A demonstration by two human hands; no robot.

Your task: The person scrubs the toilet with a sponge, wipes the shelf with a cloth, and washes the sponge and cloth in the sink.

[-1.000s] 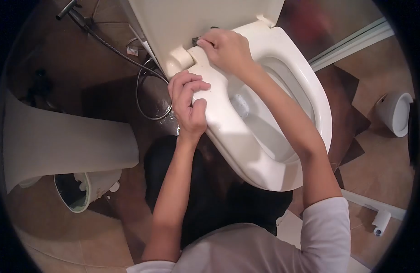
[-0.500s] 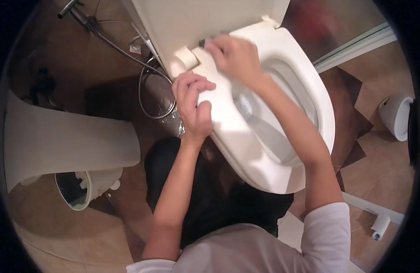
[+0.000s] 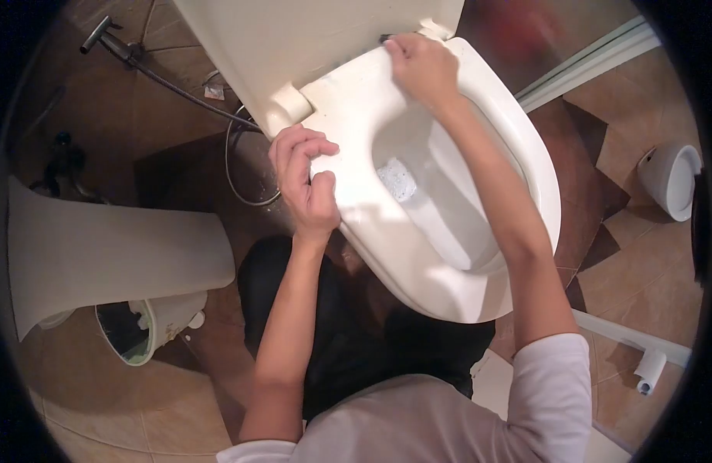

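A white toilet seat point(image 3: 394, 247) lies on the bowl, with the raised lid point(image 3: 309, 38) behind it. My left hand point(image 3: 303, 181) grips the seat's left edge near the left hinge point(image 3: 292, 104), fingers curled on top. At the back of the seat, close to the right hinge point(image 3: 435, 31), my right hand point(image 3: 424, 69) is closed round a small dark object point(image 3: 386, 38); only its tip shows beside the fingers. Inside the bowl, a white foamy patch point(image 3: 397, 179) is visible.
A hose sprayer point(image 3: 101, 35) hangs at the upper left. At the left are a white pedestal point(image 3: 124, 251) and a bin lying on its side point(image 3: 167, 320). A white round container point(image 3: 671, 184) stands at the right, and a white bar point(image 3: 630, 336) lies lower right.
My right hand has moved right along the back of the seat, from near the left hinge to near the right one. My left hand keeps its grip on the seat edge.
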